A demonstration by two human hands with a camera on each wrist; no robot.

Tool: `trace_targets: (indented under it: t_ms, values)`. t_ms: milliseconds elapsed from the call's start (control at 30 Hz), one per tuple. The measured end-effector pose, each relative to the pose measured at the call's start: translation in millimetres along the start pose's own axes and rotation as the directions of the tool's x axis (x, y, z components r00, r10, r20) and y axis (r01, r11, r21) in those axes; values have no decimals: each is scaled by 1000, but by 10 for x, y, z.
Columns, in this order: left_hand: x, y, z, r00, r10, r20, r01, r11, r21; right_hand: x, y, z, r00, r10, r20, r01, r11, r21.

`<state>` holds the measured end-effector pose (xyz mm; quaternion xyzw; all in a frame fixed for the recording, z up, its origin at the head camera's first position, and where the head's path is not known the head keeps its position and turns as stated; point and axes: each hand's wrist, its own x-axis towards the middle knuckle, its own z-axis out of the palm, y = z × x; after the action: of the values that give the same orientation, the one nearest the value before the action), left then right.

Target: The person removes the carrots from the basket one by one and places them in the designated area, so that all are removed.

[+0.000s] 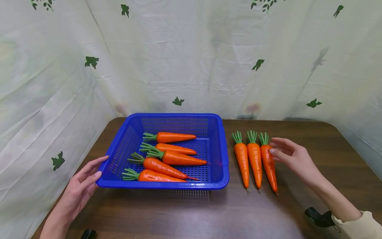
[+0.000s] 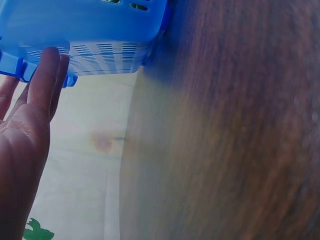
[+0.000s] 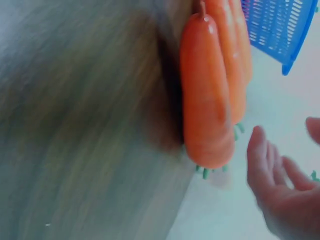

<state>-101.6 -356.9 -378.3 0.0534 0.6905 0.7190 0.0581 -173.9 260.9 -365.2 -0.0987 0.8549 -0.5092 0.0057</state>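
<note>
A blue plastic basket [image 1: 222, 149] holds several orange carrots [image 1: 185, 157] with green stalks, lying roughly crosswise. At the basket's left front corner, my left hand [image 1: 79, 187] touches the rim; in the left wrist view its fingers [image 2: 46, 82] lie straight against the basket's outer side. Right of the basket, three carrots lie side by side with their stalks away from me: a left one [image 1: 242, 162], a middle one [image 1: 254, 162] and a right one [image 1: 269, 166]. My right hand [image 1: 293, 159] hovers beside the right carrot, fingers loosely bent and, in the right wrist view, apart from it.
The brown wooden table [image 1: 179, 215] has rounded back corners. Behind it and at the sides hangs a pale curtain [image 1: 185, 59] with green leaf shapes. A black strap device [image 1: 319, 217] is by the right wrist; another dark object [image 1: 89, 234] shows at the bottom edge.
</note>
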Motion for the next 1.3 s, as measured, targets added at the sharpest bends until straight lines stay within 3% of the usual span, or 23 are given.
trace_targets:
  t_ms: [233,433,733,933,1067,1300]
  values:
    - [-2,5,12,1000,-4,-4,4,1000,-14,20,-150,108,994,-104,10,103,992,69]
    - [-10,18,28,1000,-1,4,1,1000,-16,49,-258,220,968,-239,76,238,971,26]
    - [-4,23,19,1000,-10,1,10,1000,-17,61,-530,430,938,-273,214,290,956,-50]
    - [-12,37,23,1000,-14,-4,14,1000,-19,85,-710,609,881,-408,239,442,889,-114]
    - [-12,41,34,1000,-23,-13,23,1000,-3,91,-816,715,830,-483,277,521,850,-80]
    - [-12,36,34,1000,-15,-12,15,1000,9,142,-966,901,766,-554,328,586,810,0]
